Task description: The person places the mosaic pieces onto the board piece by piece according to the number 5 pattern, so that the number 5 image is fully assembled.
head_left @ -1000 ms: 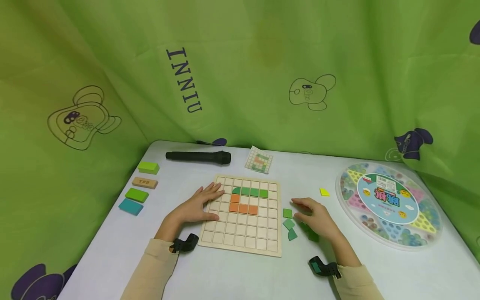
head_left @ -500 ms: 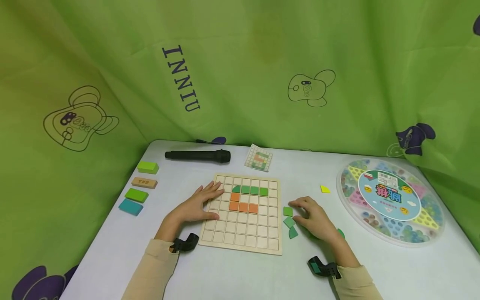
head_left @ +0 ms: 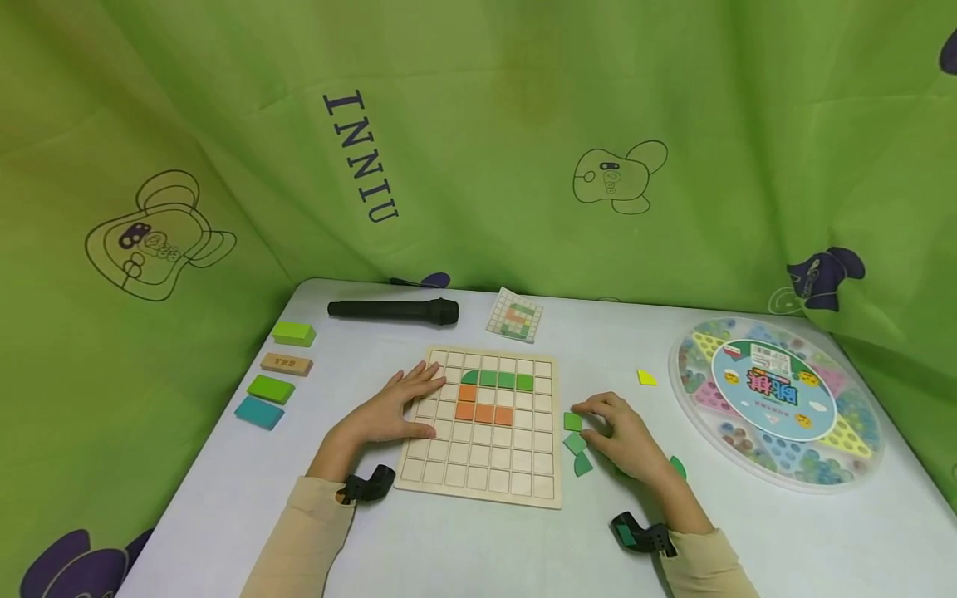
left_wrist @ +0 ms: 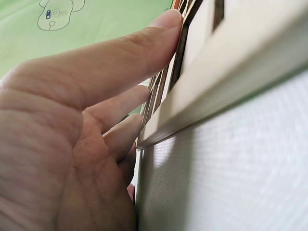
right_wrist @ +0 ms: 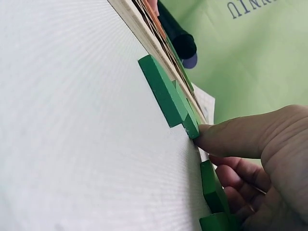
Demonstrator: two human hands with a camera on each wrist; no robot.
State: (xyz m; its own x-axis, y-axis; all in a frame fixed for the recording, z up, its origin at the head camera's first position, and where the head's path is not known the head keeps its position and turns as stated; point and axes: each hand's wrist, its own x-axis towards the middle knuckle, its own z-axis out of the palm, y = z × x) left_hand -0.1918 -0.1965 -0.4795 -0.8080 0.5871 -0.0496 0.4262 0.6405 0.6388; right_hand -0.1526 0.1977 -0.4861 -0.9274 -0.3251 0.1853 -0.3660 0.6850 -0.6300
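A wooden grid board (head_left: 478,465) lies mid-table, with a row of green tiles (head_left: 507,380) and several orange tiles (head_left: 484,414) set in its cells. My left hand (head_left: 381,411) rests on the board's left side, fingers spread; up close, the left thumb (left_wrist: 134,53) lies over the rim. Right of the board, my right hand (head_left: 628,440) reaches a green square tile (head_left: 572,422), thumb and index finger curved apart around it. Whether both touch it is unclear. A pale green tile (head_left: 575,443) and a green quarter-round tile (head_left: 583,464) lie just below. The right thumb (right_wrist: 236,137) meets a tile edge.
A pattern card (head_left: 514,316) and a black microphone (head_left: 392,311) lie at the back. Several blocks (head_left: 272,389) line the left edge. A yellow tile (head_left: 646,378) and a round game box (head_left: 777,407) are on the right. Another green piece (head_left: 678,467) peeks out beside the right wrist.
My right hand has moved slightly left, bringing thumb and index finger closer to the green square tile. A green piece by the wrist has come into sight. The left hand stays put.
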